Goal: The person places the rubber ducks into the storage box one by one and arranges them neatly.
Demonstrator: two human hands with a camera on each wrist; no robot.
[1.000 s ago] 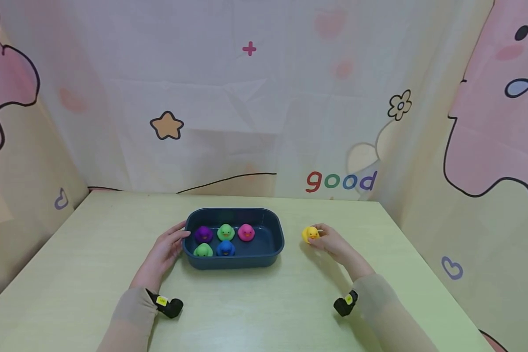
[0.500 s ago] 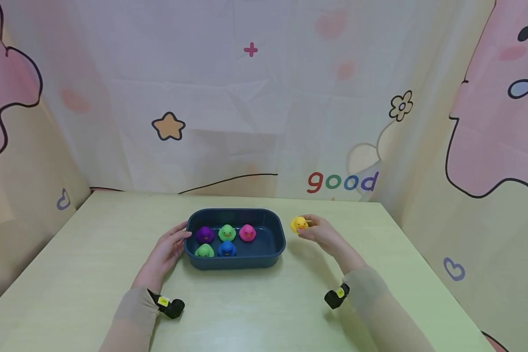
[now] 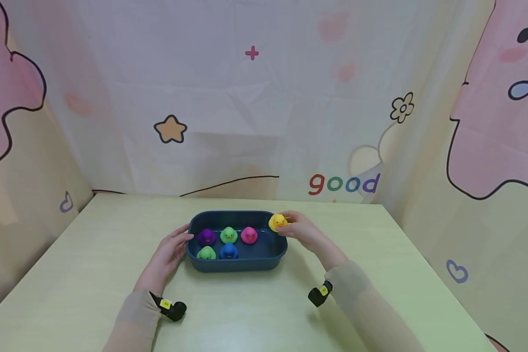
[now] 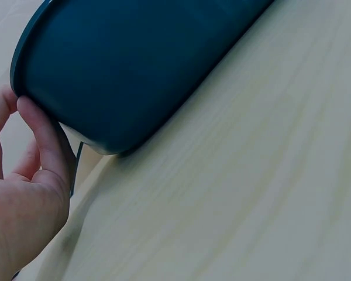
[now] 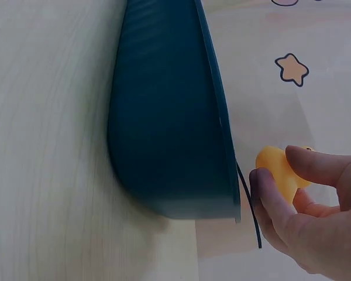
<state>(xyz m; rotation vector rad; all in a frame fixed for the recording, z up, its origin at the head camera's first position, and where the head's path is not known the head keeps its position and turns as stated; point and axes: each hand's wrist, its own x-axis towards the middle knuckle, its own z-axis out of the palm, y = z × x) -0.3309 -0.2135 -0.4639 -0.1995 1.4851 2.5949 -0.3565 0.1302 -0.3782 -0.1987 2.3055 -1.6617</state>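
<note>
My right hand (image 3: 302,230) pinches a yellow rubber duck (image 3: 278,223) between thumb and fingers, above the right end of a dark blue tray (image 3: 237,265). In the right wrist view the duck (image 5: 276,167) is higher than the tray's rim (image 5: 221,111). At the tray's left end, my left hand (image 3: 169,252) grips the rim, its fingertips over the edge; the left wrist view shows this hand (image 4: 32,175) at the rim's corner. Inside the tray sit a purple duck (image 3: 207,237), a pink duck (image 3: 249,235), a blue duck (image 3: 229,251) and two green ducks, one behind (image 3: 229,235) and one in front.
The tray stands on a pale wooden table (image 3: 237,313), near its back edge. A printed cloth (image 3: 220,107) with a star, a flower and the word "good" hangs behind and at both sides. Each wrist wears a small black camera.
My right hand has carried the yellow duck leftward and slightly up, from beside the tray to above its right end. The left hand stays on the tray's rim; the tray has not moved on the table.
</note>
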